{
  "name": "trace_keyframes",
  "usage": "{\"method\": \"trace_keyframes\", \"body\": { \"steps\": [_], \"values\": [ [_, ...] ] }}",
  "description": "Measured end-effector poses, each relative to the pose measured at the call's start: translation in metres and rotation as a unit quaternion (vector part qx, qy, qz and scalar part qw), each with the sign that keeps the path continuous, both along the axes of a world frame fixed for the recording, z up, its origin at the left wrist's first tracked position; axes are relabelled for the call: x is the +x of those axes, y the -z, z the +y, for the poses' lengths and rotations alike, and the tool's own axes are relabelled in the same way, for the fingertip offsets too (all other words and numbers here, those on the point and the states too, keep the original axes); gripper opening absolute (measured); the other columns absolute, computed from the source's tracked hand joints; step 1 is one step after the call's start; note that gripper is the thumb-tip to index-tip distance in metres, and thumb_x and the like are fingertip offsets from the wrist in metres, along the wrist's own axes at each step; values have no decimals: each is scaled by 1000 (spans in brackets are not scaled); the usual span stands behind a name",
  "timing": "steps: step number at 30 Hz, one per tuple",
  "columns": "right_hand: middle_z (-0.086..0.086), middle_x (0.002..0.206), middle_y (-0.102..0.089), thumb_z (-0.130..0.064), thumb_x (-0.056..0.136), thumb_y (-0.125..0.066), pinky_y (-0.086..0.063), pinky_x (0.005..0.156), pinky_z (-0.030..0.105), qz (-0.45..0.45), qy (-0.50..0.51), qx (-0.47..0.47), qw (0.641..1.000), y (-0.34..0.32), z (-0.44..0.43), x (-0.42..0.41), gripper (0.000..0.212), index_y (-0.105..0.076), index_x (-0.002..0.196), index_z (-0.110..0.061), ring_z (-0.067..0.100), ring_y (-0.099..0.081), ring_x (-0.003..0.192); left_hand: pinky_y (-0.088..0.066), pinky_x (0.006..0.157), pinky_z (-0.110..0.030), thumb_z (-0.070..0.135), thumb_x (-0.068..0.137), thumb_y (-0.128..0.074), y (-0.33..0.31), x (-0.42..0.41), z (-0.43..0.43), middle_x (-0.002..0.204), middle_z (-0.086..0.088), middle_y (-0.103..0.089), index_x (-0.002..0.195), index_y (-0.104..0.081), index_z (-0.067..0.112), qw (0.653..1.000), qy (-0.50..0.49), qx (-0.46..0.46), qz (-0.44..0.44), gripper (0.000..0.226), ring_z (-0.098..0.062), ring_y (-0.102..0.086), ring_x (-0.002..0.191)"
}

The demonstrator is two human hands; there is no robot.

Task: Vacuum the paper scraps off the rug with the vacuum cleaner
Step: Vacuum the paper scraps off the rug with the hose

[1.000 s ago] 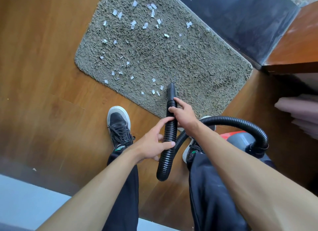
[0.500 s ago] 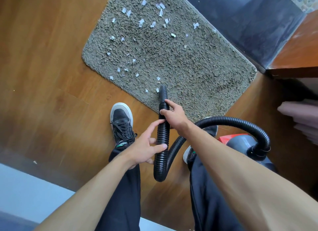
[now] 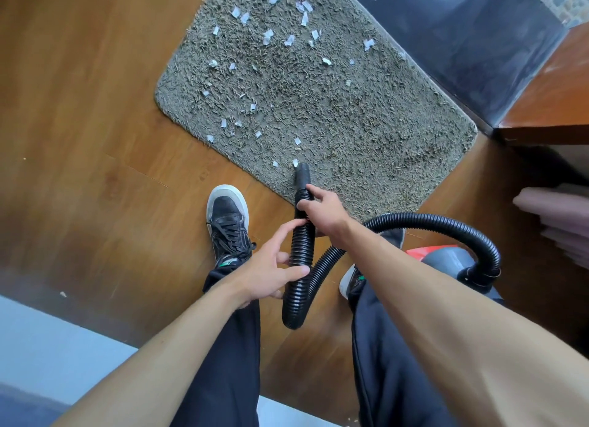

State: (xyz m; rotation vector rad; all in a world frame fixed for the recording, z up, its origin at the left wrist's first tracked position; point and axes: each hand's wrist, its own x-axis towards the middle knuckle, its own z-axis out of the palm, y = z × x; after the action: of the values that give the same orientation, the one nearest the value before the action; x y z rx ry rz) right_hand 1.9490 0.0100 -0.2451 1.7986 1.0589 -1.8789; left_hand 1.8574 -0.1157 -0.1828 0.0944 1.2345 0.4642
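Head view: white paper scraps [image 3: 267, 38] across shaggy rug [image 3: 350, 114]

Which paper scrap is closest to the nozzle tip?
The scrap right at the nozzle tip's left edge, nearly touching; another scrap lies clearly farther left.

Glossy wooden floor [image 3: 79, 140]; dark cabinet [image 3: 462, 44]
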Motion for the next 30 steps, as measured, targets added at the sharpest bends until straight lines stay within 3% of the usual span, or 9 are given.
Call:
{"method": "trace_keyframes", "body": {
  "steps": [8,17,21,25,30],
  "values": [
    [8,107,-64,-11,90,-53,-58,76,44,10,-62,8,998,5,-11,-28,53,-47,142,-22,21,-62,86,-59,82,-54,10,95,-63,0,-19,-17,112,-4,-73,130,-35,66,999,-40,-11,6,71,-23,-72,100],
    [7,99,-63,-9,89,-52,-52,68,32,-17,-27,29,999,1,-6,-11,47,-52,135,-20,19,-59,80,-61,77,-50,10,95,-63,4,-9,-5,107,-3,-73,138,-32,60,1000,-20,-5,-17,73,-16,-72,91],
    [9,96,-62,-9,91,-53,-55,70,39,-32,8,34,999,-2,-1,-1,38,-55,128,-15,22,-60,83,-58,79,-57,11,95,-63,3,-6,4,110,-9,-72,137,-32,61,1000,8,5,-19,72,-26,-72,100],
    [15,104,-65,-7,93,-52,-55,62,33,-38,19,4,999,-7,-1,1,41,-52,133,-13,21,-60,83,-59,78,-58,12,95,-63,0,-7,2,109,-7,-73,138,-32,60,1000,14,9,-26,72,-29,-71,102],
    [-3,95,-62,-8,93,-52,-55,59,29,-26,2,-19,999,-3,-10,-15,59,-38,148,-24,13,-62,76,-60,79,-53,11,95,-63,0,-17,-11,108,-8,-73,138,-33,60,1000,-12,1,-23,72,-22,-72,92]
  ]
}}
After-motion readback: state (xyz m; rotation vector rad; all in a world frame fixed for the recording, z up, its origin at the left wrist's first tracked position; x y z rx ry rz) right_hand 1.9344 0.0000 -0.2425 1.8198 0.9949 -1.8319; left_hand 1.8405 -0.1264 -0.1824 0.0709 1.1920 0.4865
